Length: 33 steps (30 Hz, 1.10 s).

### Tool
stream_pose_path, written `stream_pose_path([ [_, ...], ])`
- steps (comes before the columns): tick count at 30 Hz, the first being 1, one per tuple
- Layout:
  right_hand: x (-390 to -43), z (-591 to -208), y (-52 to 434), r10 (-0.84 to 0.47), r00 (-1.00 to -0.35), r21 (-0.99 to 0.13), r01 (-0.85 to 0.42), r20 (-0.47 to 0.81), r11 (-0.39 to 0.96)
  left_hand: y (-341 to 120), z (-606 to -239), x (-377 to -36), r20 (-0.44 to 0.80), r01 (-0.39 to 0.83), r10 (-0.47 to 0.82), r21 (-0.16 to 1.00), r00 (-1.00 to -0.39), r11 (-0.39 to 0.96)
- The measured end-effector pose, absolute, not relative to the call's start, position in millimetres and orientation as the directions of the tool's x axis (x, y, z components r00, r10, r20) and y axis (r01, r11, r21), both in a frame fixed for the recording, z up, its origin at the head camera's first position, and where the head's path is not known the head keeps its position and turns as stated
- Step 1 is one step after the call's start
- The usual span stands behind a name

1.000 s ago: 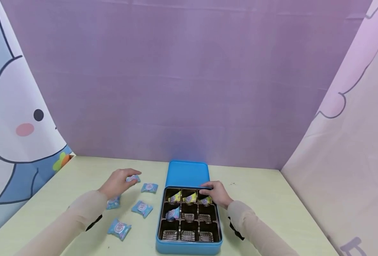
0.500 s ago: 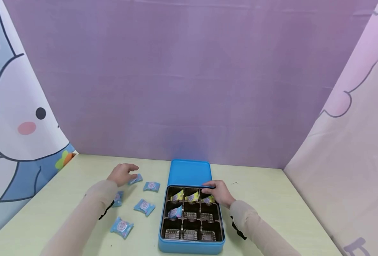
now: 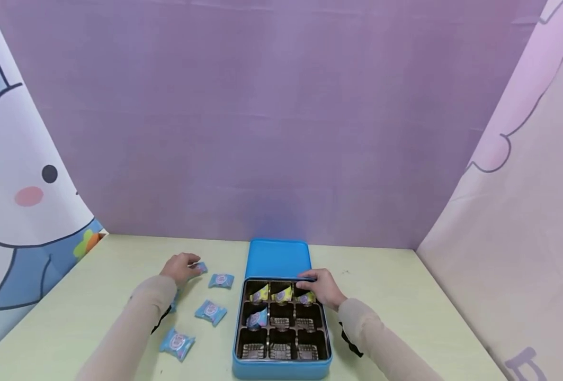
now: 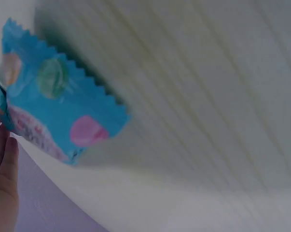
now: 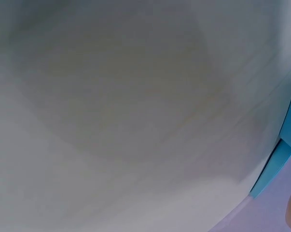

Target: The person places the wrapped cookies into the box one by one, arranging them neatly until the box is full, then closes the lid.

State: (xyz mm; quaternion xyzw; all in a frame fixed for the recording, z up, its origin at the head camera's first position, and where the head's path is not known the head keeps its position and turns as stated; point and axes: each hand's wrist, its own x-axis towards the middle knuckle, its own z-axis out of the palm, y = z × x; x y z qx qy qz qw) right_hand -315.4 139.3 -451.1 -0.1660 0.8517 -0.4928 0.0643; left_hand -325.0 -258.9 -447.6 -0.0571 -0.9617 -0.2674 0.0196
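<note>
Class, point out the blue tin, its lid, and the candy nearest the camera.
blue tin (image 3: 281,368), head view, front wall.
lid (image 3: 277,258), head view, middle of its top.
candy (image 3: 177,342), head view, centre of the wrapper.

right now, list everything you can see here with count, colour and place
rectangular blue metal tin: one, blue, table centre
dark brown plastic nine-cell insert tray: one, inside the tin
flat blue tin lid: one, blue, behind the tin
yellow wrapped candies: three, far row of cells
blue wrapped candy in tray: one, middle row, left cell
loose blue wrapped candies: at least five, on the table left of the tin
pale green table: one
purple backdrop cloth: one, behind
cartoon curtain: one, left
left hand: pinches a loose candy
right hand: rests on the tin's far right corner
</note>
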Motion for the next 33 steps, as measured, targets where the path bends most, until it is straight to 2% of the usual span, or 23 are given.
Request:
stream_pose_path([
  [33, -313, -451, 134, -0.361, -0.931, -0.86, -0.224, 0.05, 0.459, -268, -461, -320, 0.12, 0.095, 0.038, 0.52, -0.992, 0.849],
])
